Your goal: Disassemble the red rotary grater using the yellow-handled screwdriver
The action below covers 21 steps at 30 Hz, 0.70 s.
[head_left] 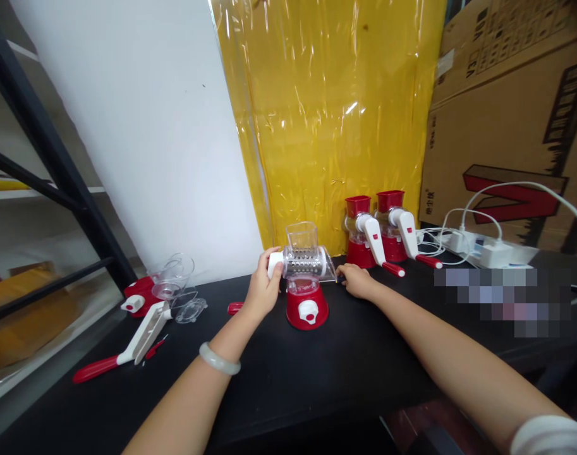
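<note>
A rotary drum grater (307,303) with a red base and clear body stands upright in front of me on the black table. Inside its body lies a perforated metal drum (303,260). My left hand (263,285) is closed around the white hub of the crank handle (275,260) on the grater's left side. The crank's red grip (235,308) shows partly behind my left wrist. At the right, my right hand (357,280) has curled fingers by the rim of the clear outlet; a small dark spot shows at the fingertips, too small to name.
Two assembled red graters (364,234) stand at the back right. A loose red base (139,297), clear parts (174,275) and a detached crank (143,335) lie on the left. White cables and a power strip (497,253) sit right, before a large cardboard box (506,126).
</note>
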Each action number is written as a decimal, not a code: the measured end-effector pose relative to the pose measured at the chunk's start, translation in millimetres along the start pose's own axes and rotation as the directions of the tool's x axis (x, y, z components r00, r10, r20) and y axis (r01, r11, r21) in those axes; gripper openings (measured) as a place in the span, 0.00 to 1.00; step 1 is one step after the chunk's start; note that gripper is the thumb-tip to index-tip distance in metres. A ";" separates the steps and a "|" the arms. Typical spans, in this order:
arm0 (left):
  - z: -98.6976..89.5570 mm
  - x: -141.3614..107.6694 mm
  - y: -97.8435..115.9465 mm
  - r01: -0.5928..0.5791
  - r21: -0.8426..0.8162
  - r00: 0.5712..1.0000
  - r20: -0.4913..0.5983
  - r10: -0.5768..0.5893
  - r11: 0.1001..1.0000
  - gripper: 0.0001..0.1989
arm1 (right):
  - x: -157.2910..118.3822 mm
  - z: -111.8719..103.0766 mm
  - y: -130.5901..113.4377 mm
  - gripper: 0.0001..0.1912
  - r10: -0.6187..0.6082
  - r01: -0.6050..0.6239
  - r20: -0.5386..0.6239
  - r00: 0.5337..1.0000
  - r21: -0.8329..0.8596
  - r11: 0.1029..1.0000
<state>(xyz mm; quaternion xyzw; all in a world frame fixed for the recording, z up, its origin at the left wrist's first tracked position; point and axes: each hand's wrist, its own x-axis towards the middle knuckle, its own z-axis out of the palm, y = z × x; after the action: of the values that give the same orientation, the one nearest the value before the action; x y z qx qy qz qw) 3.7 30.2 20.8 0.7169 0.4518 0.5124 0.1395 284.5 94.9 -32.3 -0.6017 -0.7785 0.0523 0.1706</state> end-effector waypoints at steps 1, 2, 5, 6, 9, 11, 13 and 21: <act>0.1 0.2 -0.2 0.002 -0.003 1.000 0.001 -0.002 1.000 0.26 | -0.2 0.1 -1.0 0.17 -0.004 0.004 0.001 1.000 0.007 1.000; 0.2 0.3 -0.5 0.004 -0.004 1.000 0.002 -0.004 1.000 0.26 | -0.5 0.1 -2.0 0.17 -0.007 0.007 0.003 1.000 0.012 1.000; 0.4 0.9 -1.2 -0.006 0.014 1.000 -0.014 0.006 1.000 0.26 | -2.6 -0.6 -4.8 0.16 -0.012 0.012 0.019 1.000 0.016 1.000; 0.5 1.1 -1.3 -0.014 0.022 1.000 -0.022 0.014 1.000 0.25 | -3.5 -1.1 -5.6 0.15 -0.011 0.011 0.022 1.000 0.015 1.000; 0.9 1.3 -0.9 -0.032 0.027 0.999 -0.032 0.033 0.999 0.25 | -5.0 -3.7 -8.9 0.14 -0.015 0.018 -0.042 0.999 0.073 0.997; 1.1 1.1 0.0 -0.036 0.023 0.999 -0.034 0.037 0.999 0.25 | -4.6 -6.7 -12.5 0.12 -0.028 0.075 -0.183 0.983 0.253 0.965; 1.1 0.9 1.4 -0.033 0.027 0.999 -0.037 0.034 0.999 0.24 | -4.1 -9.6 -18.6 0.09 -0.009 0.218 -0.369 0.930 0.528 0.821; 1.0 1.1 2.3 -0.067 0.038 0.997 -0.041 0.069 0.997 0.24 | -27.2 -12.5 -67.4 0.26 0.027 0.394 -0.408 0.913 0.895 0.211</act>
<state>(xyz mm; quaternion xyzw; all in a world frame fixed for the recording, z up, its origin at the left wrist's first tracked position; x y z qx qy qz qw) 5.8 30.1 22.6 0.7233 0.4391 0.5236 0.0995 232.6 49.2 -6.8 -0.2666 -0.6025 0.3962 0.6395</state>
